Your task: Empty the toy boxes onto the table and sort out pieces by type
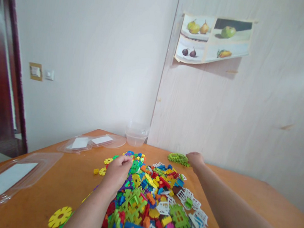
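Closest to my view, a yellow toothed disc (59, 216) lies flat on the orange table (57, 180), just beside the left forearm. At the far left I see a clear plastic lid (7, 181) with a white label lying flat near the table's edge, and behind it two more clear lids (93, 142) side by side. A clear tub (137, 134) stands upright by the wall. The left hand (117, 172) rests knuckles up on the left side of the pile of coloured building pieces (158, 200); its grip is curled down into the pieces, and I cannot tell whether it is clamped on one. The pile fills the middle of the table between both forearms. Just beyond its far edge lies a green toothed piece (177, 158), with the right hand (195, 159) touching its right side; that grip is curled together, but I cannot tell whether it has hold of the piece. A fruit poster (213, 40) hangs on the wall above.
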A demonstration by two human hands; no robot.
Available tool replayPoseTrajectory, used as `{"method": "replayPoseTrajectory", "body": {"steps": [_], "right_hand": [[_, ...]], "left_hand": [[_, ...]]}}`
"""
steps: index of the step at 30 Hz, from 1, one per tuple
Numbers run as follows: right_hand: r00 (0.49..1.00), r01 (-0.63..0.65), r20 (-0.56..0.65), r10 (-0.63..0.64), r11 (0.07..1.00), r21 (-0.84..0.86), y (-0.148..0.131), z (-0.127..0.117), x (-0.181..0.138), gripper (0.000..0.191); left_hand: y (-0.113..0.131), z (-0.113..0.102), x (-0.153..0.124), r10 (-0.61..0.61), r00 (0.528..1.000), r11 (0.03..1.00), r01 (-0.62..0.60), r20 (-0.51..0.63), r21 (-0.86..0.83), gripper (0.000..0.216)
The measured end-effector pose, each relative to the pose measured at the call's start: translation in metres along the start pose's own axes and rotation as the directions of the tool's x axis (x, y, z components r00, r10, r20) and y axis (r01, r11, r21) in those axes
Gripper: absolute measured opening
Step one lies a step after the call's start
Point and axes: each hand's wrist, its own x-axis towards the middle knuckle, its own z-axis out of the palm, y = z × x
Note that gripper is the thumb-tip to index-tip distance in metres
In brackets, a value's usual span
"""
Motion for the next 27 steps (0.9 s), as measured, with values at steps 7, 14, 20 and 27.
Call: {"method": "replayPoseTrajectory", "body": {"steps": [7, 14, 20, 27], "right_hand": [[0.956, 0.012, 0.265, -0.125, 0.920, 0.391, -0.015, 0.010, -0.017, 0.027], [0.703, 0.327, 0.362, -0.612, 0.730, 0.600, -0.045, -0.007, -0.055, 0.033], [0.703, 0.430, 0.310, -0.641, 0.729, 0.533, -0.059, -0.008, -0.065, 0.027], [0.849, 0.183, 0.226, -0.477, 0.667, 0.722, -0.070, 0.007, -0.066, 0.015]], "left_hand": [[-0.001, 0.000, 0.000, -0.011, 0.999, 1.000, 0.011, -0.031, 0.011, 0.024], [0.004, 0.000, -0.003, -0.005, 1.000, 1.000, 0.005, -0.006, 0.028, 0.020], [0.005, 0.001, -0.004, 0.000, 1.000, 0.999, -0.002, 0.028, 0.050, 0.018], [0.008, 0.002, -0.005, 0.037, 0.996, 0.998, -0.041, 0.083, 0.047, 0.018]]}}
